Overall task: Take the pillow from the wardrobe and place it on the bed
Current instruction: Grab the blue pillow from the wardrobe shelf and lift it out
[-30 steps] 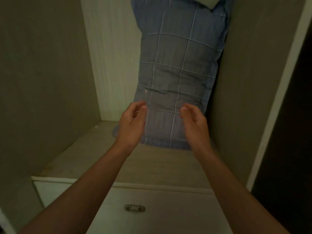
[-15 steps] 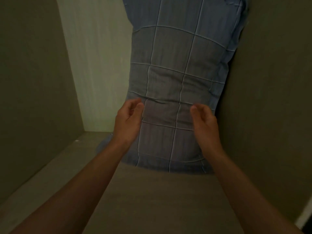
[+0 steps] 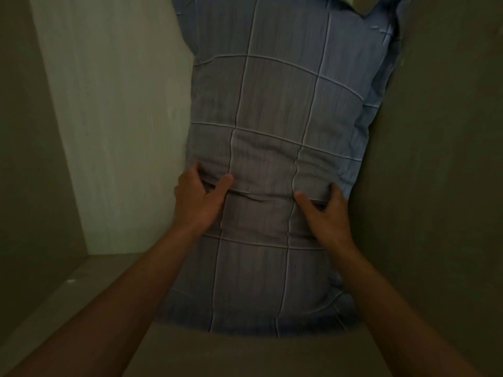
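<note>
We see a blue checked pillow (image 3: 275,137) standing upright on the wardrobe shelf (image 3: 245,355), leaning into the right wall. Our left hand (image 3: 198,197) and right hand (image 3: 325,213) each pinch its fabric

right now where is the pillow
In the head view the pillow stands on end on the wardrobe shelf, against the right wall, with the left hand and right hand pinching its front.

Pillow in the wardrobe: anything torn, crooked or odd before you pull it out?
No damage shows. The pillow stands on end on the shelf, leaning against the right wall; its top corner is crumpled. Left hand and right hand pinch creases in the cover.
</note>
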The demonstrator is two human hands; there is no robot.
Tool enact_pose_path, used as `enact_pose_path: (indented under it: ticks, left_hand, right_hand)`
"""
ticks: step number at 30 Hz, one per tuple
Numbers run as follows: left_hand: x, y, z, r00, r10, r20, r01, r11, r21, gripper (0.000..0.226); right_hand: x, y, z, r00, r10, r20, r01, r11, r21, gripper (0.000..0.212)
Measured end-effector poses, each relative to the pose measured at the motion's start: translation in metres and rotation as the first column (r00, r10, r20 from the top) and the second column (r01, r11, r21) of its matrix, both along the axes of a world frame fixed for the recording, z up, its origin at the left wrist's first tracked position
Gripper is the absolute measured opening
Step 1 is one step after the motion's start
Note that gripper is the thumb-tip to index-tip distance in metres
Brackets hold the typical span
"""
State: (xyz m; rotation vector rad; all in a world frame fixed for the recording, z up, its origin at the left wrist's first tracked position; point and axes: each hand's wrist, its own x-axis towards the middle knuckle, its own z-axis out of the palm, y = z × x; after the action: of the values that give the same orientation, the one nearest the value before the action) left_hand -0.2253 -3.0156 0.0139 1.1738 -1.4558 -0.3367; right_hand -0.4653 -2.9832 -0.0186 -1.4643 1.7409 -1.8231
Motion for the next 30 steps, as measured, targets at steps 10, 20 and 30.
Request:
enact_pose_path:
  ticks: [10, 20, 30]
  left_hand:
    - [-0.015, -0.041, -0.006, 0.996, 0.089, 0.019, -0.087, 0.993, -0.074, 0.046]
    - [-0.017, -0.041, -0.002, 0.995, 0.09, -0.041, -0.098, 0.956, -0.277, 0.015]
    - [-0.002, 0.011, 0.018, 0.972, -0.109, -0.207, 0.013, 0.909, -0.416, 0.032]
  right_hand:
    - [0.004, -0.034, -0.005, 0.996, -0.092, -0.02, 0.089, 0.99, -0.11, 0.055]
    - [0.013, -0.026, 0.006, 0.994, -0.098, 0.057, 0.11, 0.95, -0.294, 0.018]
    - [0.038, 0.024, 0.034, 0.993, -0.027, 0.115, 0.082, 0.856, -0.51, 0.022]
